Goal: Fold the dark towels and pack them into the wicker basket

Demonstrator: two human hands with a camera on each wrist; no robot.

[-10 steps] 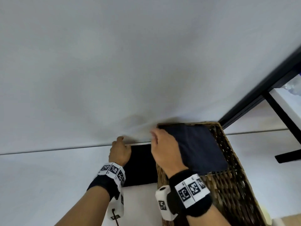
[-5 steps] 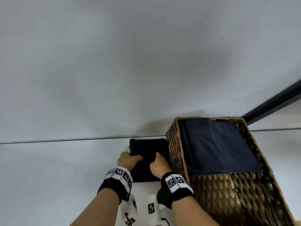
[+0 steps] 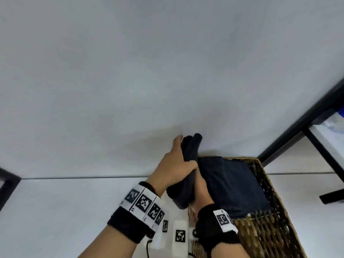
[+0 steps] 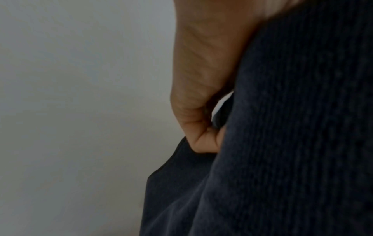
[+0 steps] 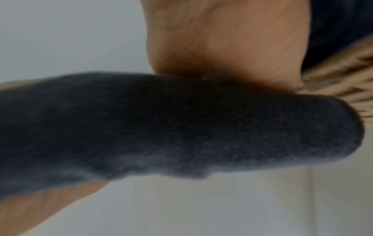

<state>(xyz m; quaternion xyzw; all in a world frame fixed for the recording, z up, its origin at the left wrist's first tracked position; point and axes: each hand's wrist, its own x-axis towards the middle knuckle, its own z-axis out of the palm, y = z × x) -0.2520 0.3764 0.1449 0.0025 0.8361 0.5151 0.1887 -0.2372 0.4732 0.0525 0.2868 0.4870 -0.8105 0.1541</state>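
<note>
Half a second earlier the folded dark towel lay flat on the white table beside the basket, with both hands resting on its near edge; now it is off the table, held on edge between the two hands at the basket's left rim. The left hand (image 3: 175, 164) grips this folded dark navy towel (image 3: 186, 185) from the left, thumb over the near fold and fingers curled round the far side, as the left wrist view confirms (image 4: 197, 99). The right hand (image 3: 202, 190) presses the towel from the right; its palm lies against the cloth, but whether its fingers curl round it cannot be told, since the towel hides them. The rectangular brown wicker basket (image 3: 268, 233) stands on the white table (image 3: 55, 211), just right of the hands. Inside it a second folded dark navy towel (image 3: 234, 185) lies flat, filling most of the far end.
</note>
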